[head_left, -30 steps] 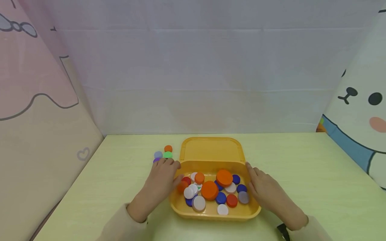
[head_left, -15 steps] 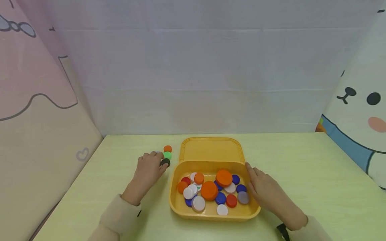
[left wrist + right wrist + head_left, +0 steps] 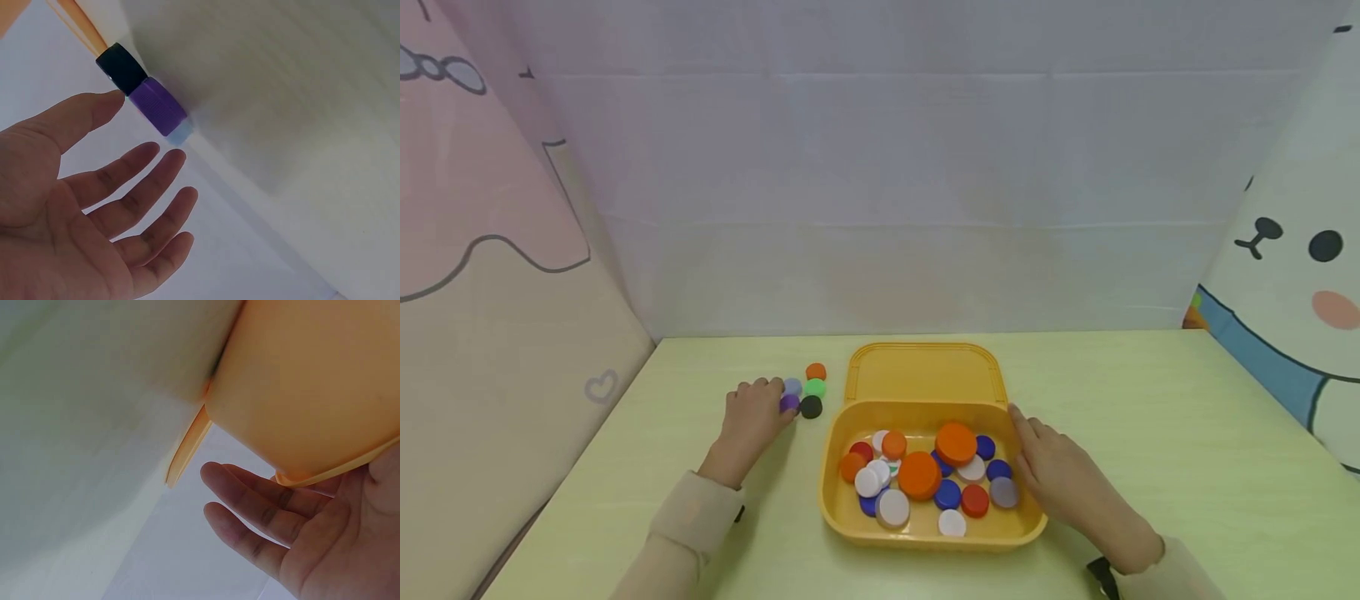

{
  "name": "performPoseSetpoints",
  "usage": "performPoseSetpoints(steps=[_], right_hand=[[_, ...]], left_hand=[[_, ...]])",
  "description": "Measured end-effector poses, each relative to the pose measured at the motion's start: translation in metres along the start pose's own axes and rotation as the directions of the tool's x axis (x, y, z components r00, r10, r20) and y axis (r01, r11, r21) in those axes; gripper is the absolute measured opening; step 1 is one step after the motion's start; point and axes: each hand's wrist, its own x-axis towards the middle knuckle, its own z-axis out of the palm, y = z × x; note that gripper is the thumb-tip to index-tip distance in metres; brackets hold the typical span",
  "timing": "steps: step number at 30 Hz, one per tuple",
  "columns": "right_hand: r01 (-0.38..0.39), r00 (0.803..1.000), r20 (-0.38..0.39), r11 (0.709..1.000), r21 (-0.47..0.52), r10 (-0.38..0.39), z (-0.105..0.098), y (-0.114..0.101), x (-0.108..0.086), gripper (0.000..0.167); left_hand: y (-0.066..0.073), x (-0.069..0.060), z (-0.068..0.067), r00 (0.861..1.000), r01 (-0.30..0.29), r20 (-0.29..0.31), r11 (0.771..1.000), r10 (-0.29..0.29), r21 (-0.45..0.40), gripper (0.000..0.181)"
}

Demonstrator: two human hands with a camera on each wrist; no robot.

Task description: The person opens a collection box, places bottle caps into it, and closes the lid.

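In the head view my left hand [image 3: 748,429] is beside a small group of bottle caps on the left of the table. Its thumb and fingertips are near a purple cap [image 3: 789,403]; in the left wrist view the fingers are spread and loosely bent, nothing between them. A black cap [image 3: 122,67] stands against the purple one. Behind are a pale lavender cap [image 3: 792,387], a green cap [image 3: 815,387] and an orange cap [image 3: 816,372]. My right hand [image 3: 1060,475] rests on the right rim of a yellow plastic box [image 3: 925,540], fingers nearly straight.
Several loose caps, among them a large orange cap [image 3: 919,476], a red cap [image 3: 975,501] and a blue cap [image 3: 947,494], lie inside the box. Its yellow lid [image 3: 925,372] lies behind it. A pale cloth [image 3: 887,200] hangs along the table's back edge.
My left hand has moved left, from the box's left rim to the far-left side of the caps, uncovering the black and purple ones. My right hand has stayed on the box's right rim.
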Motion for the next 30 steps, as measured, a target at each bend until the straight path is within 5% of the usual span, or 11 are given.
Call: performPoseSetpoints(steps=[13, 30], right_hand=[[0.001, 1.0, 0.003, 1.0, 0.008, -0.001, -0.001, 0.0, 0.0, 0.052], [0.014, 1.0, -0.014, 1.0, -0.002, -0.014, -0.002, 0.0, 0.0, 0.052]], left_hand=[[-0.008, 0.008, 0.011, 0.996, 0.027, 0.087, 1.0, -0.028, 0.01, 0.033], [-0.01, 0.01, 0.013, 0.992, 0.048, 0.116, 0.998, -0.051, 0.03, 0.035]])
